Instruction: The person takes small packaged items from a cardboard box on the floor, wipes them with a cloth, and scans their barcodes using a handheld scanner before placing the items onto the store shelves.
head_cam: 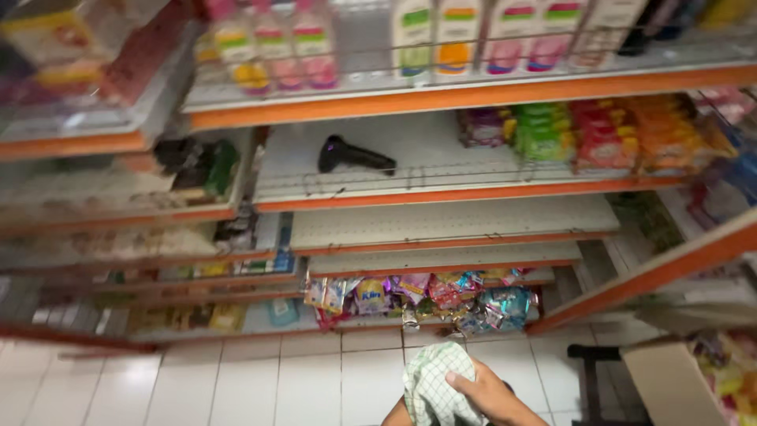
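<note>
Lighting even and fairly bright, apparently from overhead; soft glare on the white floor tiles (pixel 260 386) at lower left; shadow pools under the lower shelves (pixel 441 260) at centre; motion blur heavy at upper left and along the right edge; centre moderately sharp; shelf lines bow outward toward the frame edges.

White shelves (pixel 441 221) with orange edges carry a black handheld scanner (pixel 353 155), colourful sachet packs (pixel 607 134), bottles (pixel 441 35) above and loose packets (pixel 426 300) on the lowest shelf.
</note>
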